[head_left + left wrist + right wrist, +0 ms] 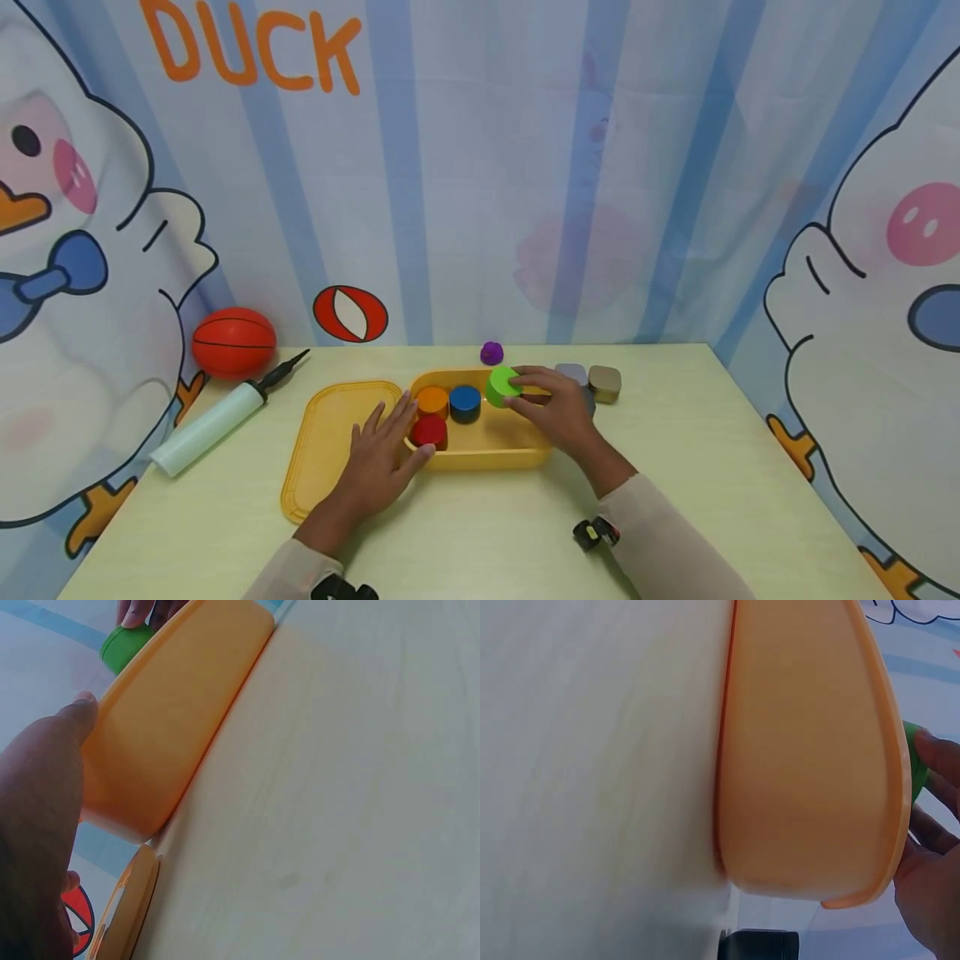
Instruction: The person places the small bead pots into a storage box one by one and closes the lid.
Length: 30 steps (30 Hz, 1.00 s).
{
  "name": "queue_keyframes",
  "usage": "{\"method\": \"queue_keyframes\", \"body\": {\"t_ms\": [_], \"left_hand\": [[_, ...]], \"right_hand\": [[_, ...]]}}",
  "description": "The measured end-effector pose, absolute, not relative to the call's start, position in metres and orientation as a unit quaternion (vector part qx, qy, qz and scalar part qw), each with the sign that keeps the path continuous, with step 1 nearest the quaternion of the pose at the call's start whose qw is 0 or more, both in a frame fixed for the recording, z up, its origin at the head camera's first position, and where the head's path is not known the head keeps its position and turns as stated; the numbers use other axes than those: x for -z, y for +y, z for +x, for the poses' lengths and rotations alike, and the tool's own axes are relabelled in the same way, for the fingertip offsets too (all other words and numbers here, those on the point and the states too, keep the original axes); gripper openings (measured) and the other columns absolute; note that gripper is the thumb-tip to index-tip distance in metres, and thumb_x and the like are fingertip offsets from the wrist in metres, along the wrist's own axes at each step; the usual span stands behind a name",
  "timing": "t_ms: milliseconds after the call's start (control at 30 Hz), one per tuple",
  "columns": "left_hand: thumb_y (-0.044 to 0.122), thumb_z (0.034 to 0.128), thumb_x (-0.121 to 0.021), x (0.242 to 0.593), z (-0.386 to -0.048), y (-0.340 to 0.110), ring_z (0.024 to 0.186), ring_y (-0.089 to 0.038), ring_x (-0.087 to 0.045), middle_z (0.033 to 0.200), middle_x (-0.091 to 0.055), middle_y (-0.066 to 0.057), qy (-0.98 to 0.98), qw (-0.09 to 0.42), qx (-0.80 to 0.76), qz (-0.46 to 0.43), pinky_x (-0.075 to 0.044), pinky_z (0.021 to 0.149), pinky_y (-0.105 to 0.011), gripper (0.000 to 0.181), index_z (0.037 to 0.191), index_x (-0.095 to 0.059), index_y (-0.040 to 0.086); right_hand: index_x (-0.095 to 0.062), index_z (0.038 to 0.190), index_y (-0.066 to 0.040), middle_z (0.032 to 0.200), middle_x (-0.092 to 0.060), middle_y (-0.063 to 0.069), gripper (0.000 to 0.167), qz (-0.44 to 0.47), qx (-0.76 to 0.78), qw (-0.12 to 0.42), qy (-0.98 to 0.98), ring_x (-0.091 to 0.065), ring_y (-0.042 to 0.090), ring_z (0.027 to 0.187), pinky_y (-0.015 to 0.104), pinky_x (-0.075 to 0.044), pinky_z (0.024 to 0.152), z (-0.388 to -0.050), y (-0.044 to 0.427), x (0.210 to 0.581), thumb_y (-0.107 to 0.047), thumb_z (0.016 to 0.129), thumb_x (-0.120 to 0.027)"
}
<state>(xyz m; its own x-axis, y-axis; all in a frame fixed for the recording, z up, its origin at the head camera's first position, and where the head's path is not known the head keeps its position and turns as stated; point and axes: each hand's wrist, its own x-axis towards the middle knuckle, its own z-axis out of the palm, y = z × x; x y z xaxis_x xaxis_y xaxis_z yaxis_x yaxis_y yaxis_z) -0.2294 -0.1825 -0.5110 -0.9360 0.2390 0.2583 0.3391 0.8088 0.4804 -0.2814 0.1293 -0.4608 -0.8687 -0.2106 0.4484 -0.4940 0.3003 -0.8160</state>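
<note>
My right hand [558, 408] pinches a short green cylinder [501, 387] between thumb and fingers, over the back of a yellow plastic box [487, 460]. In the left wrist view the green cylinder [124, 646] shows above the box's rim. Inside the box, toward its left end, stand an orange cylinder [432, 402], a blue cylinder [465, 403] and a red cylinder [430, 432]. My left hand [378, 462] rests at the box's left end with its fingers extended; its thumb is near the front rim. The box hides the lower part of the green cylinder in both wrist views.
A yellow lid [315, 450] lies left of the box, partly under my left forearm. Farther left are a hand pump [213, 425] and a red ball [234, 342]. Behind the box sits a small purple object [492, 353]; grey [572, 372] and tan [604, 383] blocks stand right.
</note>
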Motion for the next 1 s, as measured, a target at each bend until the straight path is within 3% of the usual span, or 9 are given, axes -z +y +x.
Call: {"method": "queue_keyframes", "body": {"t_ms": [300,633,867,1000], "left_hand": [[0.059,0.1084,-0.057,0.509,-0.229,-0.182,0.168,-0.052,-0.021,0.184,-0.023,-0.002,-0.948,0.094,0.263,-0.153,-0.013,0.122,-0.091,0.08,0.173,-0.034,0.019],[0.06,0.1085,-0.055,0.51,-0.229,-0.182,0.168,-0.052,-0.021,0.185,-0.021,-0.002,-0.95,0.089,0.26,-0.151,-0.015,0.122,-0.091,0.08,0.174,-0.032,0.019],[0.06,0.1094,-0.054,0.509,-0.229,-0.182,0.168,-0.052,-0.021,0.185,-0.021,-0.002,-0.95,0.088,0.26,-0.152,-0.016,0.121,-0.091,0.08,0.174,-0.032,0.018],[0.06,0.1097,-0.053,0.509,-0.23,-0.182,0.168,-0.051,-0.02,0.185,-0.019,-0.001,-0.95,0.085,0.26,-0.151,-0.015,0.121,-0.091,0.08,0.174,-0.031,0.018]], "right_hand": [[-0.081,0.119,0.003,0.133,-0.074,0.024,0.028,0.247,-0.507,0.054,-0.824,-0.077,0.041,0.118,0.035,-0.068,0.092,-0.279,0.116,0.454,-0.004,0.093,-0.086],[-0.083,0.103,0.001,0.119,-0.08,0.021,0.018,0.272,-0.443,0.025,-0.854,-0.077,0.029,0.099,0.047,-0.068,0.092,-0.282,0.106,0.457,-0.004,0.088,-0.09],[-0.084,0.103,-0.008,0.117,-0.082,0.011,0.017,0.284,-0.409,0.001,-0.867,-0.072,0.021,0.092,0.025,-0.063,0.076,-0.283,0.101,0.459,-0.013,0.089,-0.092],[-0.083,0.105,-0.006,0.113,-0.081,0.013,0.019,0.276,-0.413,-0.02,-0.868,-0.07,0.016,0.08,0.023,-0.06,0.066,-0.284,0.098,0.458,-0.012,0.089,-0.091]]}}
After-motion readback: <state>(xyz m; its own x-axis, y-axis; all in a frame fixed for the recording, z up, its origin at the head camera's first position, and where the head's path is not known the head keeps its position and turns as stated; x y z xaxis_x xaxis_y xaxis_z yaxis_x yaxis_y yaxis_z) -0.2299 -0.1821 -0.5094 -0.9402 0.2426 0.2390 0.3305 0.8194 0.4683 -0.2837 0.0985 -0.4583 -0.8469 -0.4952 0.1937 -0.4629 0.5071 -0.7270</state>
